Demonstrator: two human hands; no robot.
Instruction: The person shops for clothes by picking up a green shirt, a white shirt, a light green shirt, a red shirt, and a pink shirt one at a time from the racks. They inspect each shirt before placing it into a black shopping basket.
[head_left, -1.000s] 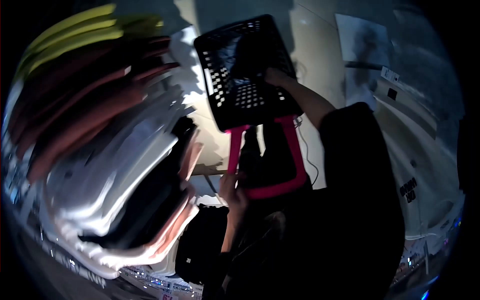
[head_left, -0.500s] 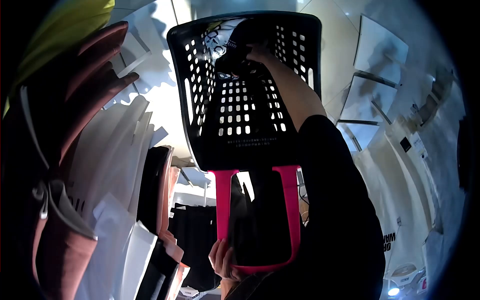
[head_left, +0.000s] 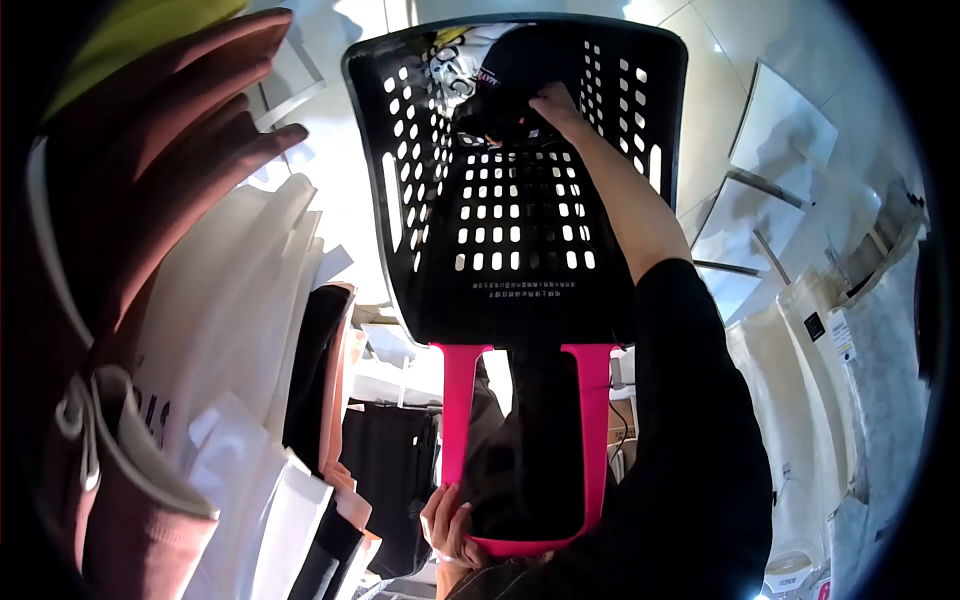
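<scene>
A black perforated basket (head_left: pixel 525 320) with a pink handle (head_left: pixel 594 440) fills the middle of the view. My left hand (head_left: pixel 447 525) is wrapped round the lower left corner of the handle. Deep inside the basket, my right hand (head_left: pixel 553 108) has its fingers curled by a black garment (head_left: pixel 510 75); whether it grips the cloth cannot be made out. White printed material (head_left: pixel 452 72) lies beside the garment at the basket's far left.
Hanging clothes crowd the left side: brown garments (head_left: pixel 160 130), white ones (head_left: pixel 215 290) and a black one (head_left: pixel 315 370). Light garments (head_left: pixel 795 400) hang on the right. White panels (head_left: pixel 783 125) stand beyond them, over a tiled floor.
The basket, first dark and tilted, now appears larger and more upright, its inside lit. My right hand has stayed inside it, shifting slightly right lately. My left hand has kept hold of the handle.
</scene>
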